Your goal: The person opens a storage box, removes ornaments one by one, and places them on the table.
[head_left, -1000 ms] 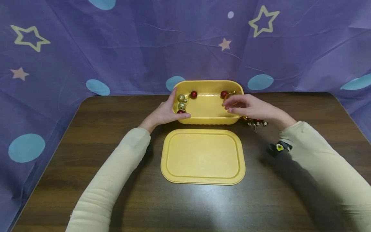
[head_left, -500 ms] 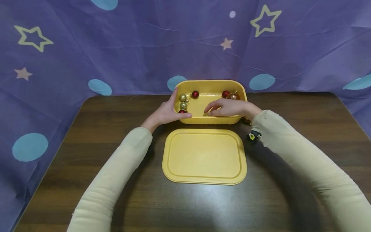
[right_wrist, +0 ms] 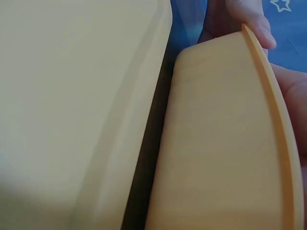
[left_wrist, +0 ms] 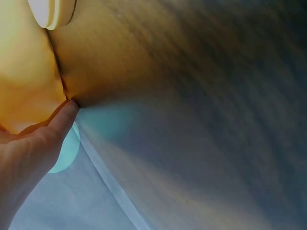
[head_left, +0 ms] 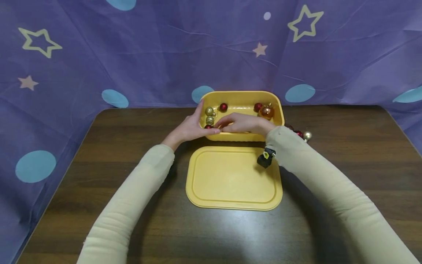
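- Head view: purple curtain (head_left: 158, 55) with stars and pale-blue spots hung behind; in front, a dark wood-grain table (head_left: 125, 146).
- Yellow tub (head_left: 237, 137) stood upright at the table's far side, close to the curtain. Its lid (head_left: 230, 179) lay flat on the near side of it, probably put there to leave the opening free yet within reach.
- Left hand (head_left: 191, 124) spanned the tub's left end, thumb on the near rim; a hold likely meant to stop sliding.
- Right hand (head_left: 244, 123) was inside the tub, fingers bent toward the near-left corner and a half-hidden red bauble (head_left: 208, 126). Fingertips obscured; could not tell their gap, or whether they held anything.
- Gold baubles (head_left: 209, 111) sat along the left wall, a far-left red ball (head_left: 223, 107) near them; an amber ball (head_left: 266, 111) lay at the right end. Wall-side placing seemed to leave the tub's middle free for reaching.
- More small ornaments (head_left: 307, 135) lay on the table, right of the tub, partly behind the sleeve.
- Left wrist view, blurred: fingers lay along the tub's outer wall, presumably backing the thumb.
- Right wrist view: lid at left, dark strip of table, tub wall at right, so the two stood apart. Right-hand fingertips did not show.
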Available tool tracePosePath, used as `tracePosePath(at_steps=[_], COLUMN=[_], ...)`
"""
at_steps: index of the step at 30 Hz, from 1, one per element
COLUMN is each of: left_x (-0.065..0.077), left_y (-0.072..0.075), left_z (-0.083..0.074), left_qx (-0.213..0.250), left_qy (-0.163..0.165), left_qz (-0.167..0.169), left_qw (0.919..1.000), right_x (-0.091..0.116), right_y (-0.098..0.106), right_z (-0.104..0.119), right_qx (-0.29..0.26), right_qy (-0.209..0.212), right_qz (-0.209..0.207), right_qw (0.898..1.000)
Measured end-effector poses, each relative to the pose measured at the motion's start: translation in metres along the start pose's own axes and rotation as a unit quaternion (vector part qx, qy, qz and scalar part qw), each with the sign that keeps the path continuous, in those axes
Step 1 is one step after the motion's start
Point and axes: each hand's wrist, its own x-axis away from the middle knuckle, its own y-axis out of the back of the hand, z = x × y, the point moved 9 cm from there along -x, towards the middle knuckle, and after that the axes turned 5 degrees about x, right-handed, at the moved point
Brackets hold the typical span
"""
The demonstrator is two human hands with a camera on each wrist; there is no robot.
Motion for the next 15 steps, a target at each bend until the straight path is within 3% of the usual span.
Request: tracePosePath(at_steps=[15], left_x=[0.002], left_y=[0.001], left_z=[-0.002], left_qx=[0.003], left_qy=[-0.005], left_qz=[0.006], left_qw=[1.0000], right_x=[-0.022], right_y=[-0.007], right_z=[0.001], right_qx=[-0.091], right_qy=[-0.022], right_qz=[-0.017], right_qw=[0.995])
